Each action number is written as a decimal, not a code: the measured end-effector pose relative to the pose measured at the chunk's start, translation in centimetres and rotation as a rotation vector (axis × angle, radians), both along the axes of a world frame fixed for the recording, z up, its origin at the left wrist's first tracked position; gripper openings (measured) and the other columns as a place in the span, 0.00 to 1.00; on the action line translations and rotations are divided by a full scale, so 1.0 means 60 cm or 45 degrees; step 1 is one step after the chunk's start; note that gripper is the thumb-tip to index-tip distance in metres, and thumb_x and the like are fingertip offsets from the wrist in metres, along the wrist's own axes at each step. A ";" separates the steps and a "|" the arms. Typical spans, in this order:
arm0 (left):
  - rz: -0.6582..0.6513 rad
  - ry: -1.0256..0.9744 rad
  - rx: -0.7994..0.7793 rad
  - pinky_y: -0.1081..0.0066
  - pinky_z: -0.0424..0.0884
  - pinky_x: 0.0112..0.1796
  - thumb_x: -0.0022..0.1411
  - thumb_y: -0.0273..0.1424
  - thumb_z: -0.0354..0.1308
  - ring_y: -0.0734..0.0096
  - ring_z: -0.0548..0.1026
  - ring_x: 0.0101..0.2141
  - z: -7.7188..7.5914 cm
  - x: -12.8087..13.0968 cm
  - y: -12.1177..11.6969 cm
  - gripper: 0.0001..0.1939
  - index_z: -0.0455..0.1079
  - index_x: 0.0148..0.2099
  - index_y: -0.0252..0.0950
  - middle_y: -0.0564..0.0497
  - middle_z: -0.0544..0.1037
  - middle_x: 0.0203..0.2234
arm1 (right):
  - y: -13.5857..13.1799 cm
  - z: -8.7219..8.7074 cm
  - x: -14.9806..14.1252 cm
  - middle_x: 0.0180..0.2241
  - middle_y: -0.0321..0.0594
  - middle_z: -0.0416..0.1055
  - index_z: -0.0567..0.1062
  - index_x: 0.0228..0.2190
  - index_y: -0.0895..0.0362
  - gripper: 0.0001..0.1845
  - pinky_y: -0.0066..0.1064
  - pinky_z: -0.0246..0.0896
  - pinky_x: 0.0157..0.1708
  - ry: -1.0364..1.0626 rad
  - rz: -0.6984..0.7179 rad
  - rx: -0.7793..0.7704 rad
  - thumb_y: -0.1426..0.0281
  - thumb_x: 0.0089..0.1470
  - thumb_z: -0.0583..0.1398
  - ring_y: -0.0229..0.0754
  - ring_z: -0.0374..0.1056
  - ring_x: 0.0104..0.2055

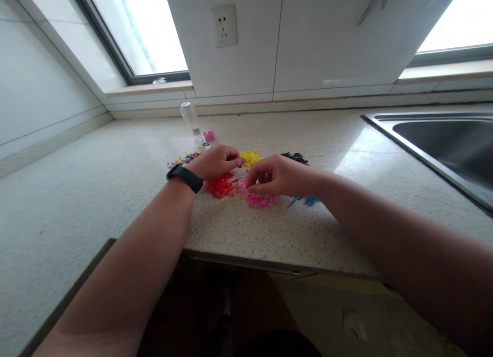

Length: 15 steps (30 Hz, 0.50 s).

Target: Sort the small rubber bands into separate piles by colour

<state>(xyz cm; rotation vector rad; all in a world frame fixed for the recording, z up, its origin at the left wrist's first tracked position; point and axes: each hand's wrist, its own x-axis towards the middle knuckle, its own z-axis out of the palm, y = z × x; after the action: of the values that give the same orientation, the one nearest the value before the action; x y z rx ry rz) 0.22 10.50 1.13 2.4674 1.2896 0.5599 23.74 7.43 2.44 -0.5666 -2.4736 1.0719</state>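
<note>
Small coloured rubber bands lie in loose piles sorted by colour on the counter. My left hand (220,161), with a black band on its wrist, is above the red pile (221,186) and beside the yellow pile (251,157). Its fingers are closed together, and anything in them is too small to make out. Over the pink pile (262,200), my right hand (275,174) has thumb and fingertips pinched at the pile's left side; what they hold cannot be made out. A mixed-colour pile (184,159) shows behind my left wrist. Beyond my right hand is a black pile (296,157).
A blue pile (311,200) is partly hidden under my right wrist. A clear bottle (189,118) stands at the back, beside a small pink object (209,135). The steel sink (389,119) is at the right. The counter's front edge (246,262) runs below my forearms.
</note>
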 end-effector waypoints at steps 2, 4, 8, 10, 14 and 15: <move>-0.008 -0.006 -0.005 0.71 0.55 0.24 0.68 0.38 0.56 0.77 0.65 0.21 -0.001 -0.001 0.001 0.16 0.77 0.33 0.33 0.54 0.70 0.18 | 0.000 0.000 0.000 0.25 0.34 0.72 0.80 0.34 0.60 0.08 0.28 0.56 0.27 -0.006 -0.002 -0.007 0.67 0.55 0.65 0.33 0.63 0.26; -0.008 -0.013 -0.011 0.71 0.56 0.24 0.68 0.38 0.56 0.77 0.65 0.21 -0.002 -0.002 0.002 0.16 0.77 0.33 0.33 0.54 0.71 0.19 | -0.001 0.000 -0.001 0.25 0.34 0.73 0.80 0.33 0.60 0.08 0.28 0.56 0.27 -0.006 -0.008 -0.013 0.66 0.55 0.65 0.33 0.63 0.26; -0.004 -0.018 -0.023 0.71 0.56 0.24 0.68 0.37 0.56 0.77 0.65 0.21 -0.002 -0.002 0.001 0.16 0.76 0.32 0.33 0.54 0.71 0.19 | -0.004 0.002 -0.002 0.25 0.34 0.72 0.80 0.33 0.60 0.07 0.28 0.56 0.27 0.000 -0.011 -0.014 0.67 0.55 0.65 0.33 0.63 0.26; -0.012 -0.020 -0.022 0.71 0.56 0.24 0.68 0.37 0.56 0.77 0.64 0.21 -0.001 -0.002 0.000 0.16 0.76 0.32 0.33 0.54 0.70 0.18 | -0.006 0.003 -0.002 0.24 0.34 0.72 0.79 0.32 0.59 0.07 0.28 0.56 0.28 -0.009 -0.014 -0.014 0.68 0.55 0.65 0.33 0.63 0.26; -0.031 -0.025 -0.029 0.72 0.56 0.24 0.68 0.37 0.56 0.78 0.64 0.21 0.000 -0.001 0.000 0.16 0.75 0.31 0.33 0.54 0.70 0.19 | -0.008 0.005 -0.003 0.24 0.34 0.72 0.79 0.32 0.59 0.07 0.28 0.56 0.28 -0.032 -0.017 -0.011 0.68 0.54 0.64 0.34 0.63 0.27; -0.032 -0.023 -0.024 0.72 0.55 0.24 0.68 0.37 0.56 0.78 0.64 0.21 0.000 0.000 0.001 0.16 0.75 0.31 0.33 0.55 0.70 0.19 | -0.008 0.006 -0.003 0.24 0.34 0.72 0.79 0.32 0.59 0.07 0.28 0.56 0.29 -0.039 -0.019 -0.009 0.67 0.54 0.64 0.34 0.63 0.27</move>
<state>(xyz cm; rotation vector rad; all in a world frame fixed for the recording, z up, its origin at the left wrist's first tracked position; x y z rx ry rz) 0.19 10.54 1.12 2.4546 1.2492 0.5600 23.55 6.95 2.79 -0.6068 -2.4892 1.0744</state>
